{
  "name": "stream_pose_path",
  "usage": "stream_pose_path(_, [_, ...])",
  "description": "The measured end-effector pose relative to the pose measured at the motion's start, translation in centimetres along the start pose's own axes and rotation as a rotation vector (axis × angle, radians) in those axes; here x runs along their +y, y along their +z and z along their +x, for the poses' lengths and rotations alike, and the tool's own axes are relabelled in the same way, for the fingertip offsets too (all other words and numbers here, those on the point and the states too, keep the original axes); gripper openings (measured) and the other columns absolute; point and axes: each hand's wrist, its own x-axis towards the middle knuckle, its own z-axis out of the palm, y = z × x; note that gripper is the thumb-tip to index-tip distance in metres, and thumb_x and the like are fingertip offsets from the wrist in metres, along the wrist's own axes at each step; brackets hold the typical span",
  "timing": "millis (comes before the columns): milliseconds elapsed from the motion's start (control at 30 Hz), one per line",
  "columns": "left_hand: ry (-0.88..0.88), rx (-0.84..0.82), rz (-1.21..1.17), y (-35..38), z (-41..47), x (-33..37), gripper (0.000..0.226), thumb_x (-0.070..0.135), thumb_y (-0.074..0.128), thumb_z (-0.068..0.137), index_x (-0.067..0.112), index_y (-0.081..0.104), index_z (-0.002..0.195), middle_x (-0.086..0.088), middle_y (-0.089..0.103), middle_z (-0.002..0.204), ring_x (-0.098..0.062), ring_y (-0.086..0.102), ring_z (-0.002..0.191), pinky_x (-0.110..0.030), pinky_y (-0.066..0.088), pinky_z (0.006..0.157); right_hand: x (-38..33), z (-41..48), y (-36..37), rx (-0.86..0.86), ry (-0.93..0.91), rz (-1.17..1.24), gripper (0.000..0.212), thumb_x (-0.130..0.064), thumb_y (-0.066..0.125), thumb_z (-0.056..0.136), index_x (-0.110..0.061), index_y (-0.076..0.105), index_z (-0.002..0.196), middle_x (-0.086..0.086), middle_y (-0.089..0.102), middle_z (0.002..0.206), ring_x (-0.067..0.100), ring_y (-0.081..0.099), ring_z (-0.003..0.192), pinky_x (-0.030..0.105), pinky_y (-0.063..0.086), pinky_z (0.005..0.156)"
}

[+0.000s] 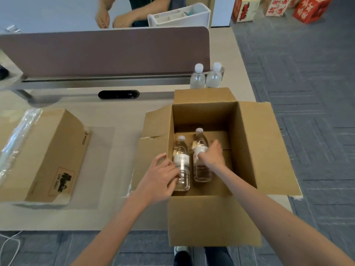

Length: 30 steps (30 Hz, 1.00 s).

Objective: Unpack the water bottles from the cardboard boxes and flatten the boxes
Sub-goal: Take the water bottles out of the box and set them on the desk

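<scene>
An open cardboard box [247, 150] stands at the desk's right front edge with all flaps spread. Inside it stand two clear water bottles with white caps. My left hand [161, 177] reaches over the box's left wall and grips the left bottle [181, 150] at its lower half. My right hand [212, 154] is down inside the box, curled round the middle of the right bottle [200, 141]. Two more water bottles [206, 77] stand on the desk just behind the box. A second cardboard box [44, 154], closed and taped, lies at the left.
A brown partition screen [105, 50] runs across the back of the desk [119, 120]. Another person's hands [111, 18] work behind it, beside a white organiser [180, 14]. Red and white cartons [278, 8] sit on the carpet at the far right. A black cable slot [118, 94] is mid-desk.
</scene>
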Motion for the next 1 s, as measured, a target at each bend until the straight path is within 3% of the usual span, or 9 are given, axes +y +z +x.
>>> stream_pose_path(167, [-0.067,-0.036,0.046,0.0,2.5,0.7,0.015,0.029,0.06,0.085,0.026,0.066,0.1,0.009,0.068,0.099,-0.012,0.058,0.104,-0.039,0.013,0.119,0.0,1.4,-1.0,-0.018,0.016,-0.006,0.104,-0.039,0.08,0.076,-0.008,0.015,0.15,0.012,0.023,0.156,0.031,0.024,0.144,0.046,0.034,0.111])
stream_pose_path(333, [-0.107,-0.159,0.123,0.5,5.8,1.4,0.027,0.03,0.054,0.092,0.026,0.059,0.119,0.007,0.063,0.12,-0.012,0.052,0.12,-0.038,0.003,0.122,0.7,2.6,-1.4,-0.11,0.121,0.104,0.109,-0.025,0.079,0.078,-0.007,0.002,0.153,0.014,0.013,0.16,0.033,0.016,0.147,0.049,0.026,0.116])
stream_pose_path(467, [-0.178,-0.225,0.235,1.0,8.1,1.7,0.037,0.027,0.053,0.095,0.021,0.05,0.132,0.001,0.056,0.132,-0.015,0.049,0.123,-0.034,0.025,0.116,1.0,3.7,-2.4,-0.101,0.127,0.08,0.102,-0.022,0.072,0.083,-0.009,0.0,0.154,0.013,0.011,0.16,0.033,0.013,0.147,0.049,0.024,0.117])
stream_pose_path(600, [-0.366,-0.342,0.256,2.3,10.0,2.8,0.044,0.025,0.059,0.094,0.015,0.043,0.134,-0.005,0.053,0.133,-0.019,0.056,0.115,-0.031,0.044,0.099,2.1,3.9,-2.7,-0.117,0.147,0.017,0.108,-0.032,0.078,0.079,-0.011,0.003,0.154,0.012,0.02,0.157,0.033,0.025,0.143,0.049,0.036,0.109])
stream_pose_path(767, [-0.576,-0.417,0.321,4.2,11.3,3.4,0.055,0.031,0.057,0.097,0.01,0.032,0.142,-0.015,0.044,0.143,-0.026,0.057,0.117,-0.031,0.053,0.088,2.9,4.5,-3.1,-0.034,0.169,0.039,0.094,-0.042,0.074,0.081,-0.009,0.015,0.148,0.012,0.039,0.144,0.034,0.045,0.13,0.049,0.047,0.097])
stream_pose_path(1000, [-0.77,-0.459,0.318,6.4,13.2,3.2,0.09,0.045,0.062,0.091,0.001,0.013,0.151,-0.018,0.039,0.145,-0.029,0.039,0.132,-0.03,0.049,0.095,2.5,4.7,-3.2,-0.037,0.152,-0.027,0.083,-0.044,0.067,0.087,-0.007,0.02,0.145,0.012,0.036,0.146,0.032,0.04,0.133,0.043,0.043,0.098])
